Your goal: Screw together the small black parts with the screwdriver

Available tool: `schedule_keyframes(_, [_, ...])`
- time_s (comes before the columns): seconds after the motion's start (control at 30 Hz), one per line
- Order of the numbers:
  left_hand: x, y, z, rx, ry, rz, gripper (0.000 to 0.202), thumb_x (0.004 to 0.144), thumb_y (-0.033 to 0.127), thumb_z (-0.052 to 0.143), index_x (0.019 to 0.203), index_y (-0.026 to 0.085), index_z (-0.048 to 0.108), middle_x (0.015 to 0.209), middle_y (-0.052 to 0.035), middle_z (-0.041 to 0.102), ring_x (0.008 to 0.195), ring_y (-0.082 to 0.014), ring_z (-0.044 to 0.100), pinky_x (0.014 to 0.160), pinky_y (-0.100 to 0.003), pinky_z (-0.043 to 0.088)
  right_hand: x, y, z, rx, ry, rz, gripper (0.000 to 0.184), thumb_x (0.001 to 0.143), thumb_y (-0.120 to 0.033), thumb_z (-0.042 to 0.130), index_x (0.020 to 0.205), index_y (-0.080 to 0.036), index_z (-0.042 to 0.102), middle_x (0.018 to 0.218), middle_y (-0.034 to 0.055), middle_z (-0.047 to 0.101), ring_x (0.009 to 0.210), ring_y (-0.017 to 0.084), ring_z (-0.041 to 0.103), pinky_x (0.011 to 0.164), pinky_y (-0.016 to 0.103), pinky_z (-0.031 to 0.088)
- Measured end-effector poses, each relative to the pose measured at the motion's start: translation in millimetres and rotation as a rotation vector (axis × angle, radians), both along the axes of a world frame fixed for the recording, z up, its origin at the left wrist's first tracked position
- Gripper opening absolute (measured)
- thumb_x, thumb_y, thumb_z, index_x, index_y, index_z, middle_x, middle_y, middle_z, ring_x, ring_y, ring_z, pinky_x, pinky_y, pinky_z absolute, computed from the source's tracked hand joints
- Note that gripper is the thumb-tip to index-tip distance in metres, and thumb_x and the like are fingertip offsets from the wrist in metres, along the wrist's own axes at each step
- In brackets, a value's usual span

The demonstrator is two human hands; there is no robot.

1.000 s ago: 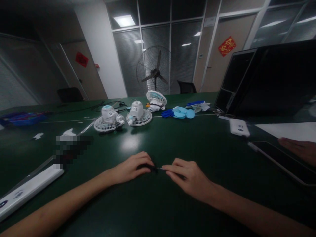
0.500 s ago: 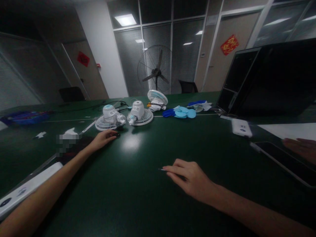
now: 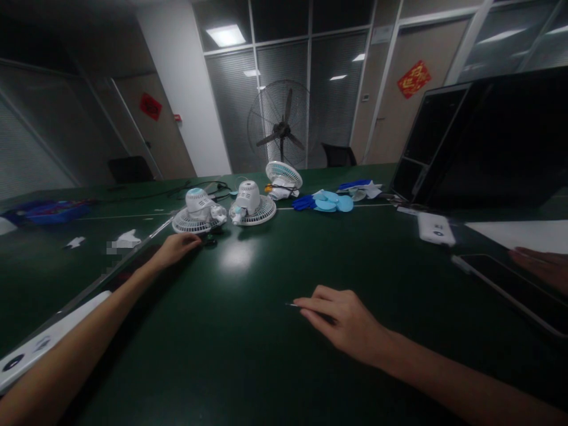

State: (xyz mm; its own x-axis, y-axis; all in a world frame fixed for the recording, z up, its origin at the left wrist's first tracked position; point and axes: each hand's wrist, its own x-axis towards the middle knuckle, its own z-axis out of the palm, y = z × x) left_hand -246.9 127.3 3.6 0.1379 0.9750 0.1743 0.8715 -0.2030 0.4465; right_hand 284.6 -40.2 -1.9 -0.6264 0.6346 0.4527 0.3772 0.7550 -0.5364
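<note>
On the green table, my left hand (image 3: 175,248) lies low with its fingers stretched toward a small dark object (image 3: 209,241). Its fingertips are at the object's near edge; whether they touch is unclear. Just behind that hand, a white fan head (image 3: 199,210) rests on its grille. A second fan head (image 3: 247,204) sits beside it in the same pose. My right hand (image 3: 339,316) is closed in a pinch near the table's middle. Between thumb and forefinger it holds a thin pointed rod (image 3: 291,305), whose tip points left; most of it is hidden by the fingers.
Further back are another fan head (image 3: 283,180), light-blue fan blades (image 3: 332,201) and blue gloves (image 3: 303,203). A white device (image 3: 435,229) and a dark phone-like slab (image 3: 510,290) lie right, near another person's hand (image 3: 544,263). A long white case (image 3: 48,343) lies under my left forearm.
My left hand has drawn back slightly to the left, leaving more of the small dark object uncovered. My right hand has stayed in place with the thin rod.
</note>
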Motion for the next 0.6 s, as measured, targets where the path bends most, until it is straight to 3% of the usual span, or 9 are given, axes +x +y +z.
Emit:
schedule_keyframes(0.13, [3.7, -2.0, 2.5, -0.034, -0.03, -0.044, 0.06, 0.079, 0.075, 0.07, 0.107, 0.023, 0.081, 0.111, -0.01, 0.08, 0.1, -0.0327, 0.073, 0.086, -0.037, 0.057, 0.7, 0.5, 0.2, -0.012, -0.013, 0.001, 0.03, 0.108, -0.022, 0.059, 0.135, -0.022, 0.071, 0.106, 0.0051, 0.072, 0.083, 0.013, 0.068, 0.068, 0.025, 0.055])
schedule_keyframes(0.3, [5.1, -0.6, 3.5, 0.006, -0.017, -0.021, 0.051, 0.073, 0.071, 0.073, 0.091, 0.025, 0.082, 0.099, -0.0088, 0.081, 0.093, -0.0327, 0.074, 0.083, -0.039, 0.058, 0.8, 0.0, 0.9, -0.004, -0.011, 0.006, 0.029, 0.109, -0.023, 0.058, 0.135, -0.021, 0.071, 0.105, 0.0059, 0.072, 0.081, 0.013, 0.068, 0.067, 0.025, 0.055])
schedule_keyframes(0.43, [10.4, -3.1, 6.2, 0.015, 0.013, -0.009, 0.054, 0.072, 0.073, 0.072, 0.09, 0.023, 0.082, 0.098, -0.0103, 0.081, 0.091, -0.0324, 0.074, 0.08, -0.037, 0.058, 0.3, -0.2, 0.0, 0.008, -0.004, 0.004, 0.029, 0.109, -0.022, 0.058, 0.133, -0.021, 0.072, 0.104, 0.0055, 0.072, 0.081, 0.013, 0.068, 0.066, 0.025, 0.055])
schedule_keyframes(0.6, [32.8, -14.5, 7.7, 0.156, -0.024, 0.073, 0.066, 0.081, 0.077, 0.063, 0.102, 0.016, 0.078, 0.103, -0.014, 0.08, 0.086, -0.0306, 0.074, 0.078, -0.038, 0.059, 0.4, -0.1, 0.4, 0.023, -0.006, -0.003, 0.028, 0.108, -0.023, 0.058, 0.131, -0.021, 0.073, 0.101, 0.0054, 0.072, 0.079, 0.013, 0.068, 0.065, 0.025, 0.053])
